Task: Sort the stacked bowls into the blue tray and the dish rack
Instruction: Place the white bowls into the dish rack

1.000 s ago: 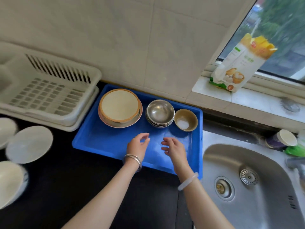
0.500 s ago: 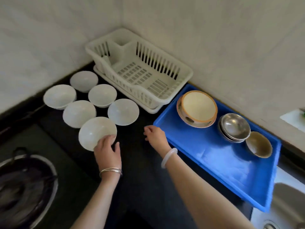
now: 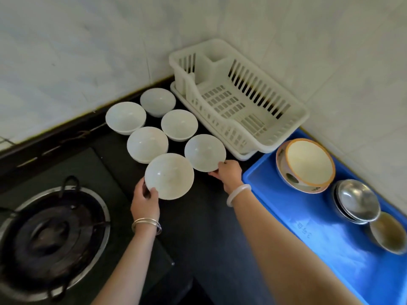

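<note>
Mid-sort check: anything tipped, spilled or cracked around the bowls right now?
No spill or damage shows. One oddity: in the blue tray, the orange-rimmed bowl sits tilted inside the patterned bowl, not nested level. The left hand grips the nearest white bowl, the right hand the neighbouring white bowl.
</note>
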Tool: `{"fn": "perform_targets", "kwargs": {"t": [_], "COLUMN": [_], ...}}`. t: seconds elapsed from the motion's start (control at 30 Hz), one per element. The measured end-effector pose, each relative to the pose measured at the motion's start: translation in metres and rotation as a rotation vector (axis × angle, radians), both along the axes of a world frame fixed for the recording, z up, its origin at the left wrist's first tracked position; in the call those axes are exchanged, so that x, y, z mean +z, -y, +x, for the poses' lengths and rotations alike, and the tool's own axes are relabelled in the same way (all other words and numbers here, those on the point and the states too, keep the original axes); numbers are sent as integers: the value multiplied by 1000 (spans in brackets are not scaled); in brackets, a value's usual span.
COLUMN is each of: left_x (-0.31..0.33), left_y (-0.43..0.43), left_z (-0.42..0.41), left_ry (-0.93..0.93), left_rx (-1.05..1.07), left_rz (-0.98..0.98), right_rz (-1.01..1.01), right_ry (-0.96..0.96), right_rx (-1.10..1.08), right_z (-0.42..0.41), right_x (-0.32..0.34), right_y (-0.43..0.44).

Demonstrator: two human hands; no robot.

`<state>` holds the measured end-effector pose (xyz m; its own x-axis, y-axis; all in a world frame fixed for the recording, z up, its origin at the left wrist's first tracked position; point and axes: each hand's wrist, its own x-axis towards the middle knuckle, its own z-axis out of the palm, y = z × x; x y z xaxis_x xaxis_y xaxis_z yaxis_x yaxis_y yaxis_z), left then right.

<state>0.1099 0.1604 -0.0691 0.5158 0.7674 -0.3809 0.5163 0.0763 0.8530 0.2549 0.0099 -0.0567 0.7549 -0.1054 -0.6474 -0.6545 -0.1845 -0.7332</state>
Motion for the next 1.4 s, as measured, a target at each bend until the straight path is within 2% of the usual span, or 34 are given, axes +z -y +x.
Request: {"fn": "perform_targets", "kwargs": {"t": [0.17, 0.27, 0.4, 0.5, 0.6, 0.8, 1.03, 1.33, 1.4], "left_x": [-5, -5, -3, 0, 1, -2, -1, 1, 4], "left_y": [-8, -10, -12, -15, -19, -28, -29, -34, -35], "left_z": [-1, -3, -4, -3, -4, -7, -3, 0, 1], "left_ry": [59, 139, 222, 248, 263, 248, 273, 212, 201], "left_rx": [0, 17, 67, 121, 160, 137, 90, 87, 86], "left_rz": [-158, -288, -505, -577, -592, -546, -586, -593, -613], "right_rz": [-20, -47, -119, -168, -241, -397, -469, -364, -249], "right_ry": [131, 193, 185, 126, 60, 60, 42, -24, -62], "right_rx": [-18, 69, 210, 309, 392, 525, 587, 530, 510], "right_z": [-8, -16, -27, -34, -38, -45, -46, -41, -41], "right_x": [23, 42, 54, 57, 57, 58, 56, 34, 28], "right_y": [8, 10, -1, -17, -32, -50, -50, -39, -38]}}
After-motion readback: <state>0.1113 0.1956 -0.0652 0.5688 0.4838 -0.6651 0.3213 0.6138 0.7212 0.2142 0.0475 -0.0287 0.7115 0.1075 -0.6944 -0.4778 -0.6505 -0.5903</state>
